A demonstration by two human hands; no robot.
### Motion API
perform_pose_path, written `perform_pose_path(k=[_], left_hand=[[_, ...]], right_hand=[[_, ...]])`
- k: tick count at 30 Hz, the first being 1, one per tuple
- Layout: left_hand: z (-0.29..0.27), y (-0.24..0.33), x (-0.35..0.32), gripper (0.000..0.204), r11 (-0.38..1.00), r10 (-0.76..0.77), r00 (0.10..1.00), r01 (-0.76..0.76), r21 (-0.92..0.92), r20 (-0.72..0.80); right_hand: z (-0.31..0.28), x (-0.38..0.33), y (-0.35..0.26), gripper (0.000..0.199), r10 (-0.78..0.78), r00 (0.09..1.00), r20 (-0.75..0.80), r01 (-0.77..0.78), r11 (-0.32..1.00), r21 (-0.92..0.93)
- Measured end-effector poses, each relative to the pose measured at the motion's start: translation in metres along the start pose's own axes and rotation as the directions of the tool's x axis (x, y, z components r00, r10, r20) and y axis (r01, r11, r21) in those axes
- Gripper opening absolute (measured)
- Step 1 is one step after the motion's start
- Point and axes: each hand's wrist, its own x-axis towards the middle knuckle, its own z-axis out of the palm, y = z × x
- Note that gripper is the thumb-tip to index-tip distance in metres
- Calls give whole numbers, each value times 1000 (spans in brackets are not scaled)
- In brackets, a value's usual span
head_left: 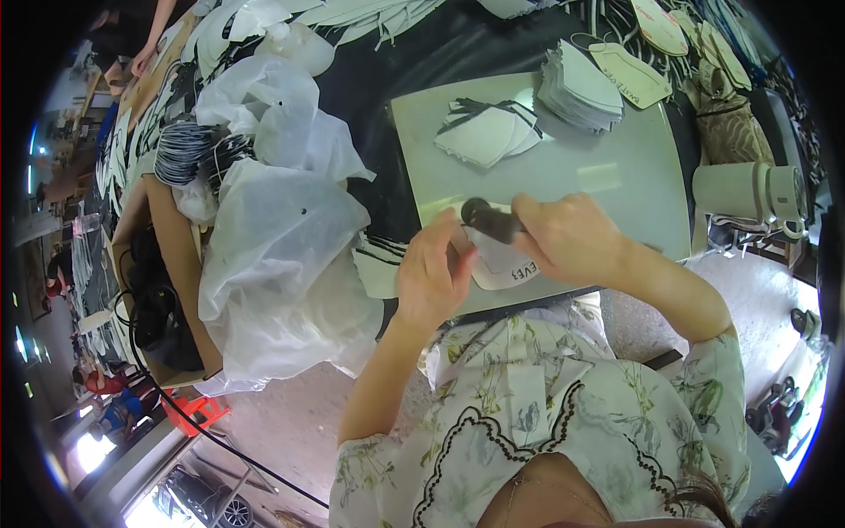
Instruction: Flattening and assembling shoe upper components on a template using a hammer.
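Note:
My right hand (568, 233) is closed around a short dark hammer (493, 222), its rounded head toward my left fingers. Under the hammer, a white cut piece (503, 264) with dark printing and a curved edge lies on the pale board (607, 211). My left hand (436, 268) has its fingers bent together at the piece's left edge, close to the hammer head; the fingertips are partly hidden. Beside my left wrist are several white pieces with black edging (378, 268). Farther back on the board sit a small pile of white pieces with black strips (486, 134) and a taller stack of white pieces (579, 88).
Large clear plastic bags (282, 229) fill the left side, beside a cardboard box (180, 264) with dark things inside. A coil of grey cord (183, 151) lies behind it. On the right are a pale cylindrical container (748, 192) and a patterned bag (732, 128). Another person's hand (143, 60) shows far left.

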Motion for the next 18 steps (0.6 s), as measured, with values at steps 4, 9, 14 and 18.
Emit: perform_pose_path(k=[4,9,14,18], left_hand=[[-4,-3,4,63,999,-45,998,45,7,-40],[-6,-9,6,67,980,-126,989,137,-145,81],[-10,-14,18,64,963,-117,979,153,-222,166],[-12,-19,27,62,967,-94,958,153,-202,273]], right_hand=[[-5,7,0,37,-30,998,57,32,999,-33],[-2,10,5,37,-107,991,-78,110,994,24],[-7,2,9,37,-7,990,-143,20,995,93],[-1,-5,15,35,-1,1000,20,1,1000,-4]])
